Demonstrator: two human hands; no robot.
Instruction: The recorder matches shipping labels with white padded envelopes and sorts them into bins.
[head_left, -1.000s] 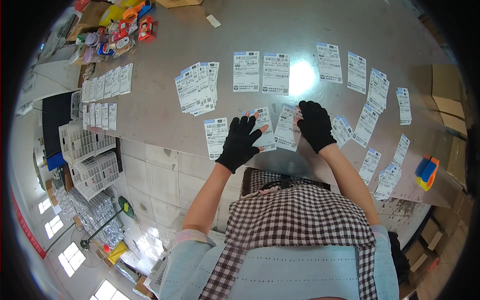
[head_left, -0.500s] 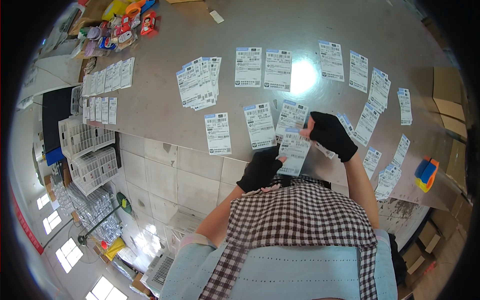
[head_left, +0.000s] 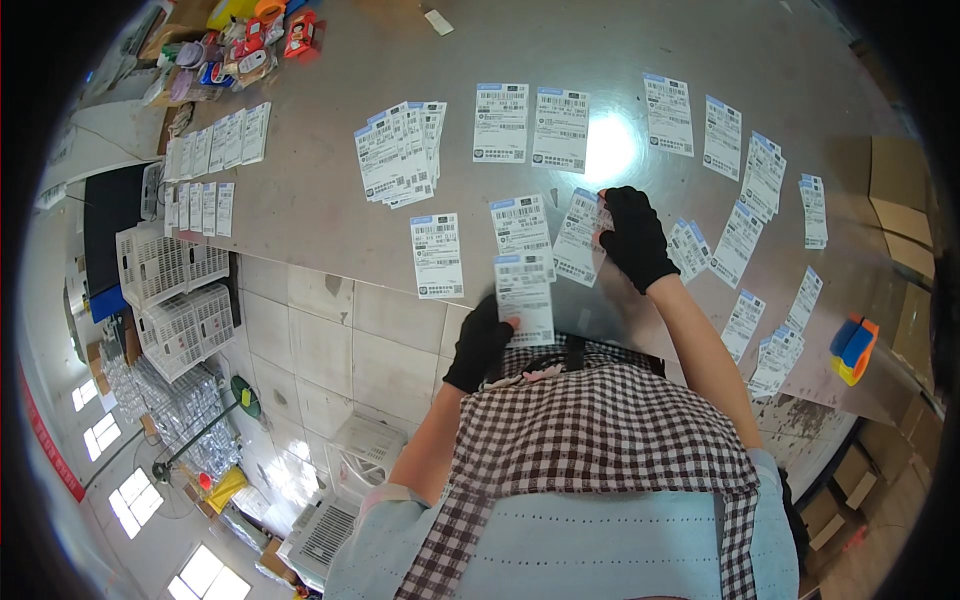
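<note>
My left hand (head_left: pixel 481 343), in a black fingerless glove, grips a white barcoded shipping label (head_left: pixel 525 305) with the thumb on its face, near the table's front edge. This label's upper end overlaps another label (head_left: pixel 521 228) on the table. My right hand (head_left: pixel 640 240), gloved the same way, has its thumb and fingers closed at the right edge of a slightly tilted label (head_left: pixel 577 245). Whether that label is lifted off the table I cannot tell. Small overlapping labels (head_left: pixel 689 250) lie just right of this hand.
On the grey metal table (head_left: pixel 330 235) lie fanned labels (head_left: pixel 395 155) at left, a far pair (head_left: pixel 533 125), and more groups along the right. A blue-orange object (head_left: pixel 852 348) sits at the right edge. Small packaged items (head_left: pixel 245 55) fill the far left corner; white crates (head_left: pixel 180 300) stand below.
My left hand has moved left with its label. My right hand has left that label and moved up to the one on the table, which now leans differently. The view has shifted slightly.
</note>
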